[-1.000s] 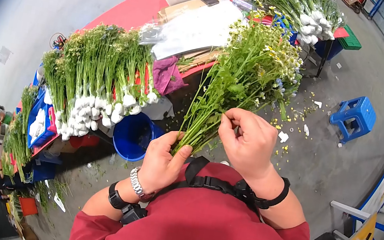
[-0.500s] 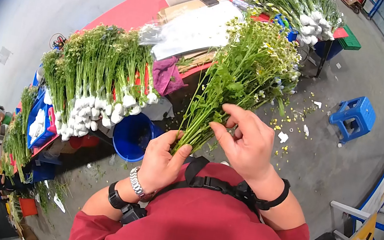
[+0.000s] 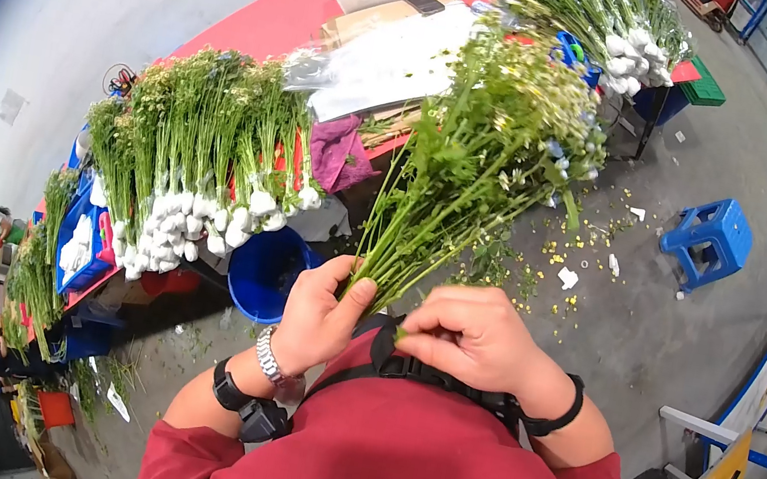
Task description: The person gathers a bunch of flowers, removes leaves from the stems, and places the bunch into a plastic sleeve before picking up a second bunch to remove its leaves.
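Observation:
A loose bunch of flower stems (image 3: 462, 166) with small pale blooms and green leaves rises from my left hand (image 3: 320, 315), whose thumb and fingers are wrapped around the lower stems. To its right, my right hand (image 3: 479, 337) is closed in a pinch near my waist, apart from the bunch. A small bit of green leaf or stem shows at its fingertips. The flower heads look blurred at the far end of the bunch.
Bundled flowers with white-wrapped ends (image 3: 188, 222) line the red table (image 3: 249, 9), beside a blue bucket (image 3: 267, 271). More wrapped bundles (image 3: 627, 57) lie at the far right end. A blue stool (image 3: 707, 243) stands on the floor among scattered petals. Another person (image 3: 0, 224) is far left.
My right hand has moved down and back from the stems toward my waist, its fingers closing on a green bit. The left hand keeps its grip; the bunch has shifted slightly.

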The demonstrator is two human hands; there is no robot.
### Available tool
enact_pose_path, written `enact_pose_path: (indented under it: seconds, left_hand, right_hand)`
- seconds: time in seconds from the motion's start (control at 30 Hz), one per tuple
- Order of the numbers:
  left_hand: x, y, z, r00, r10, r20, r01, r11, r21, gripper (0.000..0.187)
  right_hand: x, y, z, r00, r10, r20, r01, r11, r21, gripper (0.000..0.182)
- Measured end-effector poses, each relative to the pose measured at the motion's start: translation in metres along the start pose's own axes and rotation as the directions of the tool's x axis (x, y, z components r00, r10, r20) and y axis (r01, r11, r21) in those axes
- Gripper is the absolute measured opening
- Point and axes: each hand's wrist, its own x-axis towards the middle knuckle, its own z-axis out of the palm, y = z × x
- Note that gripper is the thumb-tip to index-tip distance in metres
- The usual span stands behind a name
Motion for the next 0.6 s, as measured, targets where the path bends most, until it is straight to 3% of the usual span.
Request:
enact_pose_path:
  seconds: [0.07,0.1,0.13,0.17,0.2,0.27,0.3,0.33,0.4,0.6]
  left_hand:
    - [0.0,-0.013,0.001,0.989,-0.137,0.057,0.148,0.929,-0.339,0.021]
    - [0.0,-0.014,-0.003,0.976,-0.184,0.116,0.216,0.89,-0.402,0.021]
    - [0.0,-0.014,-0.004,0.976,-0.184,0.12,0.217,0.889,-0.403,0.021]
    - [0.0,-0.014,-0.004,0.975,-0.179,0.13,0.218,0.881,-0.421,0.021]
    - [0.0,-0.014,-0.004,0.975,-0.174,0.14,0.218,0.872,-0.438,0.021]
    - [-0.001,-0.02,-0.002,0.983,-0.137,0.126,0.177,0.894,-0.411,0.021]
    - [-0.001,-0.019,-0.001,0.979,-0.157,0.13,0.197,0.892,-0.407,0.021]
    - [-0.002,-0.017,-0.001,0.975,-0.176,0.133,0.215,0.89,-0.403,0.021]
    - [-0.004,-0.015,0.0,0.974,-0.174,0.148,0.22,0.888,-0.404,0.021]
    - [-0.009,-0.01,0.004,0.98,-0.137,0.144,0.182,0.91,-0.373,0.025]
  right_hand:
    - [-0.006,0.0,-0.002,0.994,0.078,0.081,-0.08,0.997,0.011,0.016]
    - [-0.007,0.0,-0.002,0.999,0.04,-0.007,-0.04,0.992,-0.122,0.015]
    - [-0.008,0.0,-0.003,0.996,-0.009,-0.092,-0.015,0.967,-0.256,0.013]
    - [-0.008,-0.001,-0.004,0.995,-0.006,-0.097,-0.02,0.966,-0.257,0.013]
    - [-0.004,-0.003,-0.005,0.97,-0.062,-0.236,-0.02,0.945,-0.328,0.013]
    - [0.005,-0.006,-0.007,0.854,-0.199,-0.48,-0.052,0.886,-0.461,0.015]
    - [0.009,-0.003,-0.009,0.817,-0.25,-0.519,-0.062,0.858,-0.51,0.017]
    - [0.014,-0.001,-0.013,0.815,-0.25,-0.523,-0.065,0.857,-0.511,0.017]
    - [0.022,0.002,-0.021,0.755,-0.411,-0.512,-0.121,0.679,-0.724,0.018]
    - [0.033,0.012,-0.028,0.743,-0.462,-0.485,-0.14,0.601,-0.787,0.019]
